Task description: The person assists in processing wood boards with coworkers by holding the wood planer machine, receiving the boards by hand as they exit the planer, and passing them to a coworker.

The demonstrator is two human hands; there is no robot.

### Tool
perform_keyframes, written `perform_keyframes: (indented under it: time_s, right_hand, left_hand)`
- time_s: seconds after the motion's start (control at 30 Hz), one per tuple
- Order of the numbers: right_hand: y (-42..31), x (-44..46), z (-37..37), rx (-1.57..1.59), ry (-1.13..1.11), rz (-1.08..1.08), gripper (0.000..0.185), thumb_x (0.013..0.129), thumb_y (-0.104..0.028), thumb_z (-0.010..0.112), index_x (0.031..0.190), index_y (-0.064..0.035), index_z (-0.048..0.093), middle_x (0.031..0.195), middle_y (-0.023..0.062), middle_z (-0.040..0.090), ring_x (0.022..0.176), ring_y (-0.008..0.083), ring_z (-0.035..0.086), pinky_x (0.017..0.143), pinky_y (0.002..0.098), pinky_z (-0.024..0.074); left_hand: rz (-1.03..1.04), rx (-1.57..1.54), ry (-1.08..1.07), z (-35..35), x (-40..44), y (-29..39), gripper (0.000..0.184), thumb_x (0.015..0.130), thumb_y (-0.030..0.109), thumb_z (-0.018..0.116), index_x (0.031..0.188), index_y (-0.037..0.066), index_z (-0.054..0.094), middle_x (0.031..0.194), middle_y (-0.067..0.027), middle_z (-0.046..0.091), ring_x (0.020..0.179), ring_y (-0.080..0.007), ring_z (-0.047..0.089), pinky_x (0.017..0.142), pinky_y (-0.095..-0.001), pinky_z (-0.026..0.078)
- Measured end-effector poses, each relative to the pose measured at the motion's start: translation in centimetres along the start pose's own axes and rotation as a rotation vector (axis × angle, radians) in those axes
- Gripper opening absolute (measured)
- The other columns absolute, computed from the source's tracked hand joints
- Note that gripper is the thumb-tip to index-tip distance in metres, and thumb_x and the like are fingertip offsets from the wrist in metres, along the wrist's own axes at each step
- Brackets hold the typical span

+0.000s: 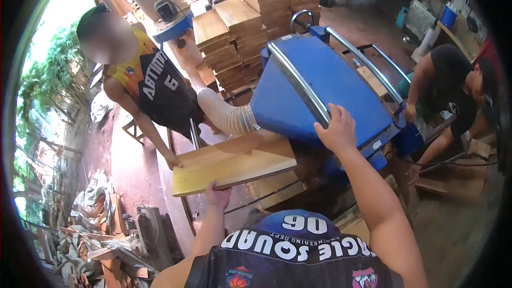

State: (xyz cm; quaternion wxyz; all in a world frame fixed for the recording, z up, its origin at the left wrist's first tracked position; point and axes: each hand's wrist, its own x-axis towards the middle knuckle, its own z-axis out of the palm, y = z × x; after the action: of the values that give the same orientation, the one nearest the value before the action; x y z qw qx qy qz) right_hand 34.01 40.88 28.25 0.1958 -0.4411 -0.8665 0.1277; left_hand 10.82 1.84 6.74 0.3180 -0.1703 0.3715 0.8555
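Observation:
A wide wooden board (234, 162) extends from the left side of the blue machine (320, 80). My left hand (217, 194) is closed at the board's near edge, its fingers partly hidden by the wood. My right hand (338, 127) lies with its fingers spread on top of the blue machine, at the lower end of a chrome bar (300, 82). Across the board, a co-worker in a yellow and black jersey (160, 90) has a hand at the board's far left corner.
Stacked boards (229, 37) rise behind the machine. A ribbed hose (226, 112) joins its left side. Another co-worker (450, 90) bends at the right, reaching toward low wood pieces (432, 185). Scrap wood and sheeting (96, 234) lie at lower left.

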Motion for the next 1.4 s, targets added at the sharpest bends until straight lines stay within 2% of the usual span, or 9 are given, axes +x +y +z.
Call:
perform_keyframes:
  time_s: [0.2, 0.23, 0.8, 0.9, 1.1, 1.13, 1.2, 1.27, 1.4]
  right_hand:
    - [0.5, -0.1, 0.8, 0.016, 0.090, -0.073, 0.079, 0.087, -0.043, 0.078, 0.151, -0.0063, 0.049, 0.150, 0.0216, 0.052, 0.143, 0.0388, 0.046, 0.119, 0.0535, 0.0348]
    - [0.2, -0.1, 0.7, -0.019, 0.084, -0.066, 0.078, 0.088, -0.042, 0.078, 0.151, -0.0065, 0.050, 0.150, 0.0206, 0.053, 0.142, 0.0386, 0.048, 0.118, 0.0537, 0.0365]
    - [-0.3, 0.1, -0.3, 0.072, 0.129, -0.111, 0.063, 0.080, -0.038, 0.083, 0.128, -0.0014, 0.066, 0.122, 0.0214, 0.069, 0.117, 0.0410, 0.065, 0.103, 0.0484, 0.0519]
    - [0.7, 0.2, 0.5, -0.015, 0.059, -0.084, 0.074, 0.086, -0.048, 0.077, 0.144, -0.0073, 0.057, 0.144, 0.0192, 0.058, 0.135, 0.0383, 0.052, 0.115, 0.0501, 0.0405]
    - [0.2, -0.4, -0.7, 0.041, -0.068, -0.007, 0.078, 0.090, -0.045, 0.073, 0.153, -0.0079, 0.047, 0.155, 0.0246, 0.046, 0.147, 0.0394, 0.041, 0.122, 0.0520, 0.0311]
    - [0.4, -0.5, -0.8, 0.050, -0.058, -0.007, 0.078, 0.090, -0.045, 0.073, 0.153, -0.0076, 0.047, 0.155, 0.0247, 0.046, 0.147, 0.0395, 0.041, 0.123, 0.0520, 0.0309]
    - [0.4, -0.5, -0.5, 0.071, -0.047, -0.016, 0.078, 0.090, -0.045, 0.073, 0.153, -0.0071, 0.047, 0.156, 0.0249, 0.046, 0.148, 0.0398, 0.041, 0.123, 0.0520, 0.0305]
    - [0.4, -0.5, -0.4, 0.082, -0.028, -0.013, 0.078, 0.090, -0.045, 0.072, 0.153, -0.0068, 0.048, 0.154, 0.0255, 0.048, 0.147, 0.0400, 0.042, 0.123, 0.0521, 0.0313]
    - [0.7, -0.4, 0.3, 0.046, 0.015, -0.065, 0.077, 0.088, -0.046, 0.073, 0.149, -0.0056, 0.051, 0.149, 0.0244, 0.053, 0.144, 0.0393, 0.045, 0.121, 0.0515, 0.0346]
  left_hand:
    - [0.217, 0.139, -0.214, -2.7, -1.8, 7.1, 0.037, 0.096, 0.035, 0.066, 0.126, 0.012, 0.066, 0.119, -0.0091, 0.072, 0.110, -0.0291, 0.069, 0.094, -0.0504, 0.060]
    - [0.272, 0.108, -0.002, -1.2, -2.7, 7.9, 0.034, 0.096, 0.034, 0.065, 0.121, 0.011, 0.067, 0.117, -0.0089, 0.072, 0.107, -0.0283, 0.069, 0.092, -0.0500, 0.059]
    - [0.410, 0.319, 0.133, -9.9, 9.2, 29.5, 0.047, 0.099, 0.039, 0.064, 0.137, 0.011, 0.062, 0.124, -0.0085, 0.068, 0.111, -0.0271, 0.064, 0.094, -0.0442, 0.054]
    - [0.531, 0.428, 0.263, -10.2, 10.7, 32.7, 0.047, 0.099, 0.041, 0.066, 0.138, 0.014, 0.064, 0.126, -0.0054, 0.066, 0.110, -0.0214, 0.064, 0.089, -0.0390, 0.055]
    - [0.747, 0.448, 0.466, -0.3, 4.5, 26.6, 0.055, 0.106, 0.036, 0.053, 0.153, 0.008, 0.047, 0.147, -0.0157, 0.053, 0.136, -0.0329, 0.052, 0.118, -0.0479, 0.045]
    - [0.561, 0.357, 0.034, -1.2, 5.6, 24.7, 0.058, 0.107, 0.037, 0.052, 0.156, 0.009, 0.043, 0.154, -0.0145, 0.049, 0.138, -0.0334, 0.051, 0.119, -0.0496, 0.043]
    - [0.486, 0.498, -0.152, 0.7, 4.1, 17.2, 0.053, 0.108, 0.043, 0.054, 0.148, 0.008, 0.052, 0.141, -0.0135, 0.059, 0.131, -0.0326, 0.056, 0.108, -0.0479, 0.050]
    - [-0.108, 0.191, -0.666, 11.6, -8.9, 9.9, 0.042, 0.109, 0.033, 0.055, 0.137, 0.002, 0.061, 0.125, -0.0154, 0.066, 0.109, -0.0275, 0.066, 0.089, -0.0440, 0.056]
    - [-0.442, 0.082, -2.240, 21.8, -13.4, 11.2, 0.024, 0.100, 0.029, 0.074, 0.097, 0.006, 0.079, 0.098, -0.0148, 0.073, 0.079, -0.0300, 0.069, 0.069, -0.0464, 0.054]
